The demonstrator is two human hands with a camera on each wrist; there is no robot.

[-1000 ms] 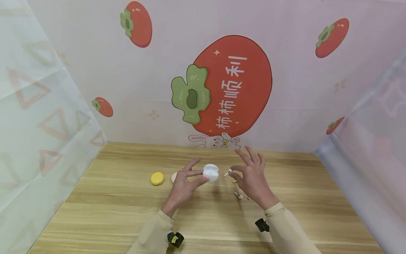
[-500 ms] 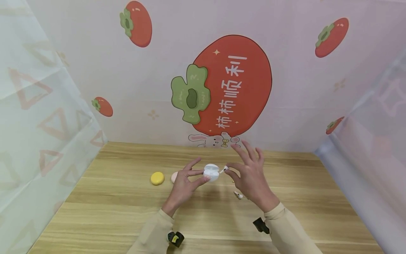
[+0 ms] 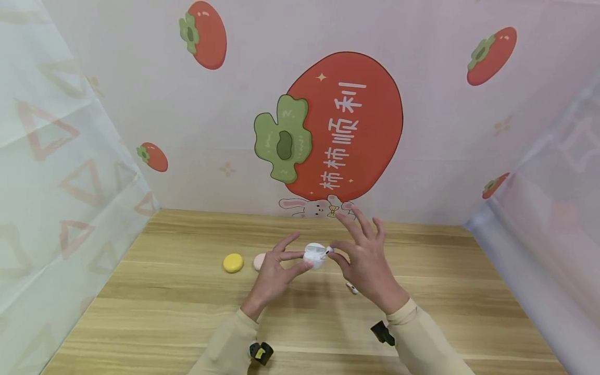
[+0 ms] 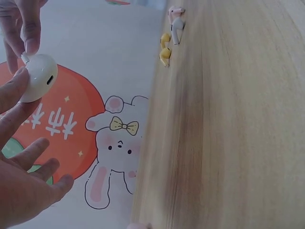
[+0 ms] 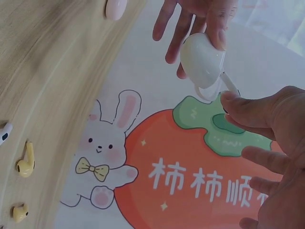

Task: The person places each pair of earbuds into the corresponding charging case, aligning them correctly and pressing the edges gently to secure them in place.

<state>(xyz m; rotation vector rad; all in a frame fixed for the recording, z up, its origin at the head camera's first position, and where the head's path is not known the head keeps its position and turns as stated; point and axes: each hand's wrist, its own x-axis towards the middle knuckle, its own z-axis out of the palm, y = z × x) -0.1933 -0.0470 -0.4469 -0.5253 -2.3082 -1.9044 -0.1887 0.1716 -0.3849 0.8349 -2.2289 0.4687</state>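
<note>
A white earbud case (image 3: 314, 258) with its lid up is pinched between thumb and fingers of my left hand (image 3: 274, 273), above the table. My right hand (image 3: 370, 265) pinches a white earbud (image 3: 329, 251) by thumb and index finger, its other fingers spread upward. The earbud's stem meets the opening of the case; in the right wrist view the stem (image 5: 230, 83) points at the case rim. How far it sits inside cannot be told. Below the right hand, another white earbud (image 3: 352, 287) lies on the table.
A yellow case (image 3: 233, 263) and a pink case (image 3: 259, 261), partly hidden by the left hand, stand on the wooden table (image 3: 187, 302). Two yellow earbuds (image 4: 165, 53) and a pink earbud (image 4: 175, 10) lie on the right side. A printed cloth wall (image 3: 422, 156) closes off the back.
My right hand has moved left and brought the white earbud from beside the case to its opening. The left hand and the case have shifted very slightly right.
</note>
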